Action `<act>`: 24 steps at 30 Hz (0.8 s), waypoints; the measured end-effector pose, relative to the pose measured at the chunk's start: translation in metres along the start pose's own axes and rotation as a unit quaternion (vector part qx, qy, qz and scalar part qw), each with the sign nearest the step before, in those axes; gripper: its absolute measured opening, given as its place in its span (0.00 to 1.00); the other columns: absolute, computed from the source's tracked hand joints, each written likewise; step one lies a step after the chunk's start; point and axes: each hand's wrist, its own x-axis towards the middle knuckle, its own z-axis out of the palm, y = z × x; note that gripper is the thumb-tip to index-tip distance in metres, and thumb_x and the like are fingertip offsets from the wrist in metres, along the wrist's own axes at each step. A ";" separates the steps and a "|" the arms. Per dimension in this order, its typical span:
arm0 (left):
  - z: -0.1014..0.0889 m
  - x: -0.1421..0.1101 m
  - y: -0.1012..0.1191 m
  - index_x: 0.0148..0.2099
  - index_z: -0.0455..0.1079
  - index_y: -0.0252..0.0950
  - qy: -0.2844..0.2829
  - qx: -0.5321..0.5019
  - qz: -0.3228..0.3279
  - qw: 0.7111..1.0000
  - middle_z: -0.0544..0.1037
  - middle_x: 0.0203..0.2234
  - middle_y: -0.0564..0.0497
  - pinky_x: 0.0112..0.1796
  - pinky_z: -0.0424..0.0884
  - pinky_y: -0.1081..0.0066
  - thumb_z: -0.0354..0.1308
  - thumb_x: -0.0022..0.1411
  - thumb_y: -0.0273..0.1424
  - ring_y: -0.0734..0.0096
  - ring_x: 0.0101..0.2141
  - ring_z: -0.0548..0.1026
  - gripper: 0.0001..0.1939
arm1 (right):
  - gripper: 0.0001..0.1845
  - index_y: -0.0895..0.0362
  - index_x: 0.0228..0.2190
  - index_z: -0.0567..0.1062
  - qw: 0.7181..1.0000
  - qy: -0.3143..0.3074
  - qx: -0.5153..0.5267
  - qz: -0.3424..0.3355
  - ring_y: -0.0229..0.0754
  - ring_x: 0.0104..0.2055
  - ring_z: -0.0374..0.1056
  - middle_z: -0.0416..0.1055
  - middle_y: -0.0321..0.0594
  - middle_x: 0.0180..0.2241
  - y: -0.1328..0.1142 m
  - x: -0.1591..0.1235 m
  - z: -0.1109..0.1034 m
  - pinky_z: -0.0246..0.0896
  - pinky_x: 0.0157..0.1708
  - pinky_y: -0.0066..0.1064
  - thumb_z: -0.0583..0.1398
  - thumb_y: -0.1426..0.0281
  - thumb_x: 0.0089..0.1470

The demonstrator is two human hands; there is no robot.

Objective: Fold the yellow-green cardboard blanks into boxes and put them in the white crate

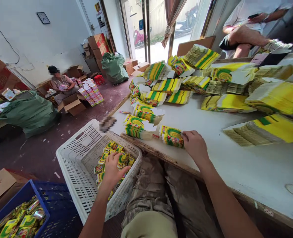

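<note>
Head view: right grip (pixel 195 145), half-curled on four-o'clock packets (pixel 171 136), hold unclear, should press evenly; left grip (pixel 113 170) hangs splayed, seemingly empty, above seven-o'clock basket (pixel 129 183).

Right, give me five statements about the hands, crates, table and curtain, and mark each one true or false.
1. The blue crate has packets in it. True.
2. The right hand touches a stack on the table. True.
3. The left hand is at the blue crate. False: the left hand is at the white crate.
4. The white crate is empty. False: packets lie in it.
5. The curtain hangs loose. False: the curtain is gathered in.
</note>
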 end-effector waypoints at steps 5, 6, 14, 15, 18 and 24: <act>0.017 -0.007 0.028 0.55 0.70 0.38 -0.083 -0.092 0.063 0.990 0.71 0.54 0.42 0.57 0.62 0.50 0.67 0.55 0.36 0.51 0.57 0.66 0.26 | 0.15 0.61 0.40 0.77 1.000 0.004 -0.009 -0.023 0.51 0.40 0.69 0.75 0.52 0.39 -0.006 -0.012 0.000 0.64 0.43 0.41 0.53 0.71 0.59; 0.019 -0.008 0.032 0.55 0.70 0.39 -0.091 -0.105 0.074 0.988 0.71 0.54 0.43 0.57 0.63 0.50 0.68 0.55 0.36 0.52 0.57 0.66 0.26 | 0.15 0.61 0.41 0.77 0.999 0.003 -0.012 -0.030 0.52 0.41 0.69 0.76 0.53 0.40 -0.008 -0.014 -0.001 0.64 0.44 0.41 0.53 0.71 0.59; 0.024 -0.005 0.057 0.54 0.71 0.39 -0.133 -0.168 0.084 0.973 0.71 0.54 0.42 0.57 0.63 0.50 0.69 0.54 0.36 0.51 0.57 0.66 0.26 | 0.12 0.59 0.39 0.76 0.999 0.006 -0.021 -0.033 0.56 0.40 0.67 0.74 0.54 0.37 -0.023 -0.024 0.002 0.61 0.43 0.46 0.54 0.71 0.59; 0.025 -0.004 0.060 0.54 0.71 0.39 -0.138 -0.172 0.085 0.972 0.71 0.53 0.42 0.57 0.63 0.50 0.69 0.54 0.36 0.51 0.56 0.67 0.25 | 0.12 0.59 0.39 0.76 0.999 0.009 -0.019 -0.030 0.56 0.40 0.67 0.74 0.54 0.37 -0.023 -0.023 0.002 0.61 0.43 0.46 0.54 0.71 0.58; 0.029 -0.004 0.067 0.53 0.71 0.41 -0.155 -0.191 0.090 0.965 0.72 0.53 0.44 0.57 0.63 0.49 0.69 0.55 0.35 0.52 0.56 0.67 0.24 | 0.10 0.58 0.41 0.72 0.999 0.033 -0.005 -0.013 0.56 0.41 0.66 0.72 0.52 0.37 -0.024 -0.021 -0.002 0.61 0.43 0.46 0.55 0.71 0.57; 0.046 -0.003 0.081 0.62 0.64 0.41 -0.229 -0.367 0.090 0.897 0.71 0.58 0.42 0.57 0.65 0.52 0.68 0.53 0.48 0.52 0.57 0.68 0.37 | 0.14 0.53 0.40 0.66 0.951 0.087 0.276 0.106 0.46 0.30 0.69 0.70 0.38 0.30 -0.054 -0.049 -0.025 0.67 0.33 0.38 0.61 0.63 0.53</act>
